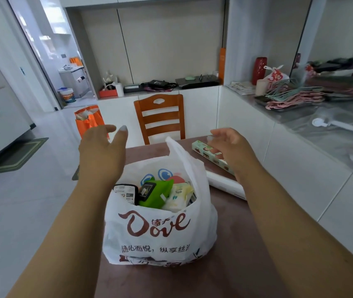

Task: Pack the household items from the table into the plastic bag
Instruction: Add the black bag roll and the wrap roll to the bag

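A white plastic bag (pixel 160 231) with brown lettering stands open on the brown table (pixel 231 244). Inside it sit a green pouch (pixel 157 193), a black-edged packet (pixel 126 193) and a pale wipes pack (pixel 178 196). One bag handle (pixel 176 151) sticks up. My left hand (pixel 102 153) hovers open above the bag's far left side, holding nothing. My right hand (pixel 230 147) is open above a long green box (pixel 208 154), and whether it touches the box I cannot tell. A white roll (pixel 225 184) lies on the table right of the bag.
A wooden chair (pixel 160 117) stands at the table's far end, with an orange bag (pixel 88 121) on the floor to its left. A grey counter (pixel 321 125) along the right holds hangers, a white scoop and clutter. A dark mat (pixel 14 155) lies on the floor at left.
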